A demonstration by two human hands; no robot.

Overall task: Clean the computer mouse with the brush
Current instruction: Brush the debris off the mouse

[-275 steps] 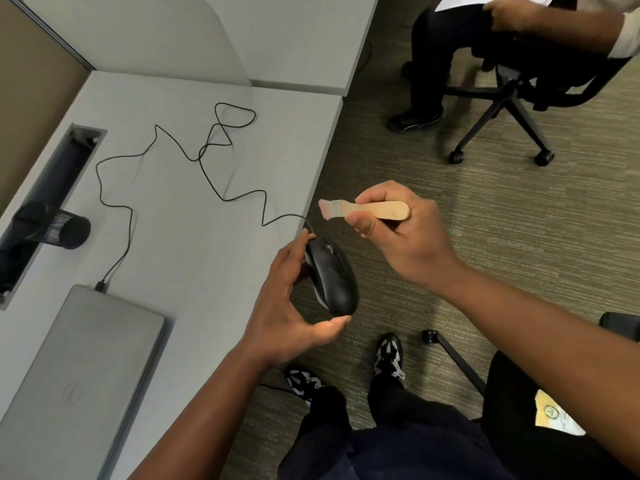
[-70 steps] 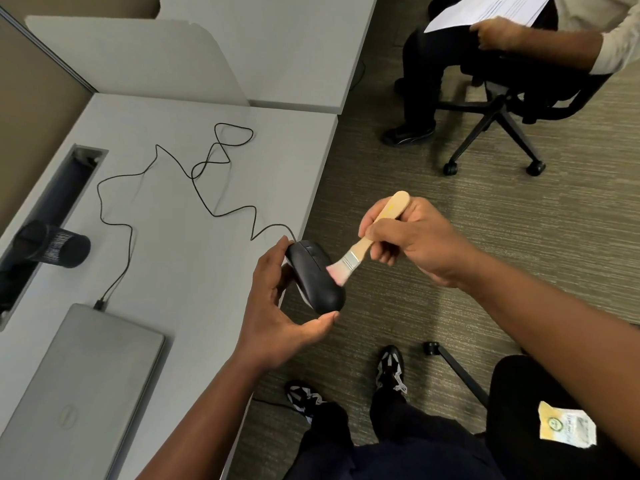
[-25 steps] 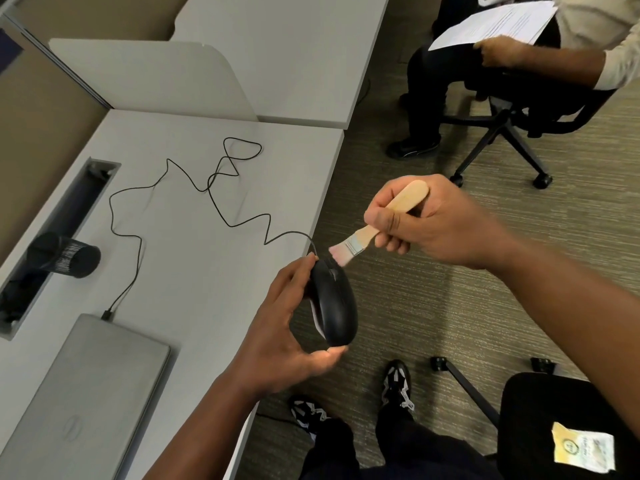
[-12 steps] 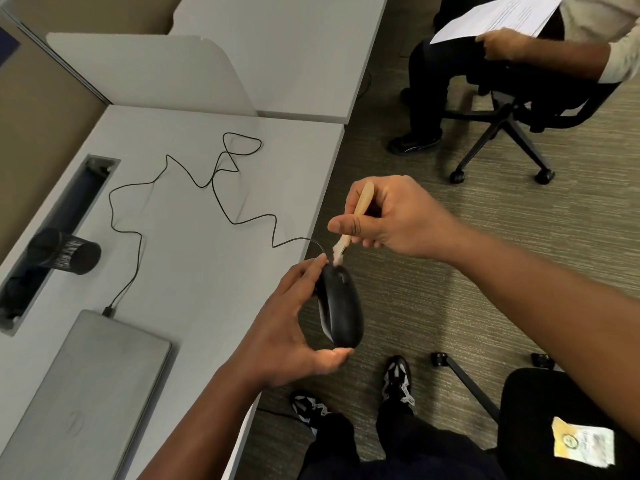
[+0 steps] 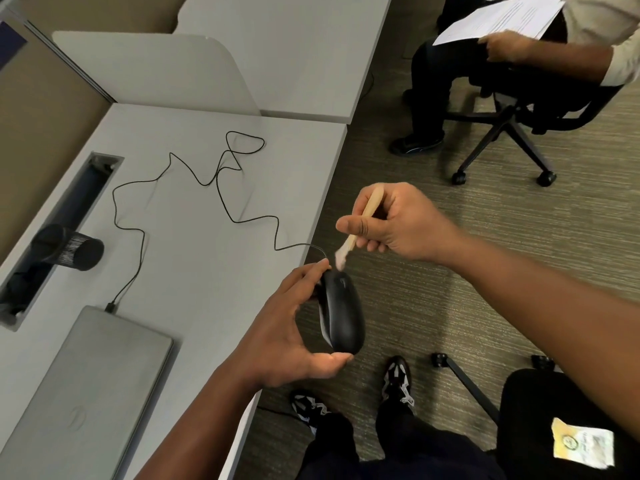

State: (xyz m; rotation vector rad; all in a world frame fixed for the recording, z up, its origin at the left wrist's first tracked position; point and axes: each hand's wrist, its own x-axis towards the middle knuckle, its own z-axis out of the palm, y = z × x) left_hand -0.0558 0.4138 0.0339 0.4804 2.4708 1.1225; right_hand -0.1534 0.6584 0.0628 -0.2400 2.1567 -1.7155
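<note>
The left hand [image 5: 280, 327] is grasping the light, smooth computer mouse [image 5: 341, 311] end to end — the right hand [image 5: 398, 221] is pinching the stiff wooden brush [image 5: 360, 226], soft bristles just above it.

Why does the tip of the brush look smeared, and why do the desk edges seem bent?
Head view: the brush bristles are motion-blurred near the sharp mouse; the wide-angle lens bows the desk edges; lighting is soft and even, with only faint shadows beside the cable.
</note>
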